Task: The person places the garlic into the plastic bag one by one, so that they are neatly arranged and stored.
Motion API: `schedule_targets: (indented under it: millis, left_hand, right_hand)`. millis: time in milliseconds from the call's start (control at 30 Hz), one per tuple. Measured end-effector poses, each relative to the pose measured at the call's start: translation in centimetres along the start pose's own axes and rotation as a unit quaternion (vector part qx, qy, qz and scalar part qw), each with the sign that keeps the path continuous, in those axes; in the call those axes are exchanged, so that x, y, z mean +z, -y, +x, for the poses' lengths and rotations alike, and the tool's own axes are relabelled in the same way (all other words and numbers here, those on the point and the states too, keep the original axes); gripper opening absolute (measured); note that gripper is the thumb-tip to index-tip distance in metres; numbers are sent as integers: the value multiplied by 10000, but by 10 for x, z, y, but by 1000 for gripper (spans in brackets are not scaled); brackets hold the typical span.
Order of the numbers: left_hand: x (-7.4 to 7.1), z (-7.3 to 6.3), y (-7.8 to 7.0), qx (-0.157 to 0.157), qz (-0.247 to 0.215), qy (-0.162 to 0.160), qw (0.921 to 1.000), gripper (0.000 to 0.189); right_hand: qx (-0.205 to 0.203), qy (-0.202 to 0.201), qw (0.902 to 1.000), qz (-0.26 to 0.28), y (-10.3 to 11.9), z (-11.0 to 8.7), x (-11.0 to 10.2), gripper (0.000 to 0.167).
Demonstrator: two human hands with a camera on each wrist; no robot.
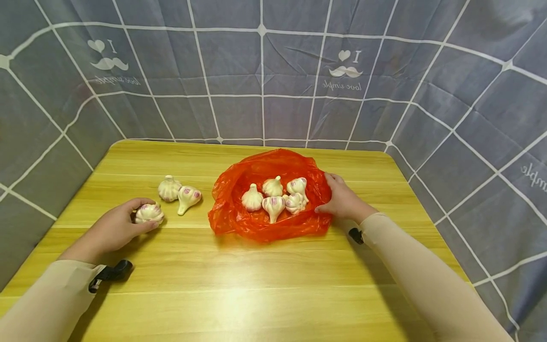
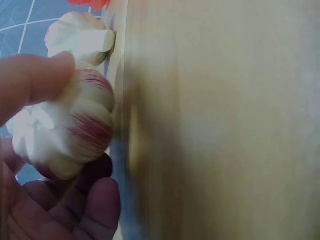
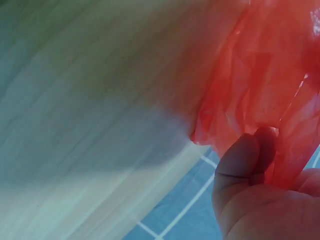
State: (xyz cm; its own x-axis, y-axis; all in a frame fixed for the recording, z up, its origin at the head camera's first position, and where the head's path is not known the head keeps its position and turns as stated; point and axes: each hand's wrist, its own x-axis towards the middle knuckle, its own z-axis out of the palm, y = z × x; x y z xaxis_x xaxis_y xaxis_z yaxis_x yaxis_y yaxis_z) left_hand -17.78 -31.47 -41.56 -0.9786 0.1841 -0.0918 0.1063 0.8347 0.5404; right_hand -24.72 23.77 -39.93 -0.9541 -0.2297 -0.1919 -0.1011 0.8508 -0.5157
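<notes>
You've got a grey cloth curtain with a white grid [image 1: 290, 61] around a yellow wood-grain bench [image 1: 239, 304]. Mid-bench there's your crumpled, see-through red plastic bag [image 1: 269, 232], mouth open. Your right hand [image 1: 345, 199] is pinching its right edge, fingers curled in. Your left hand [image 1: 118, 223] has thumb and fingers around a white, purple-streaked garlic bulb [image 1: 148, 213], well left of the bag. Two similar bulbs [image 1: 169, 188] sit just past it, five more [image 1: 273, 205] inside the bag.

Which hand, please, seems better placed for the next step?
Left hand, likely, for bagging: it grips a round white garlic bulb, while the right hand holds the crinkled red plastic bag.
</notes>
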Motion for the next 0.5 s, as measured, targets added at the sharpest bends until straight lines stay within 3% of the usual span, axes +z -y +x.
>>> schedule_targets:
  millis: [233, 500]
  left_hand:
    - [-1, -6, -3, 61, -293, -456, 9985, 62]
    - [-3, -11, -25, 353, -685, -775, 9940, 57]
  right_hand:
    - [-13, -196, 9997, 108, -1, -3, 1, 112]
    - [339, -274, 9981, 442, -2, 0, 3, 103]
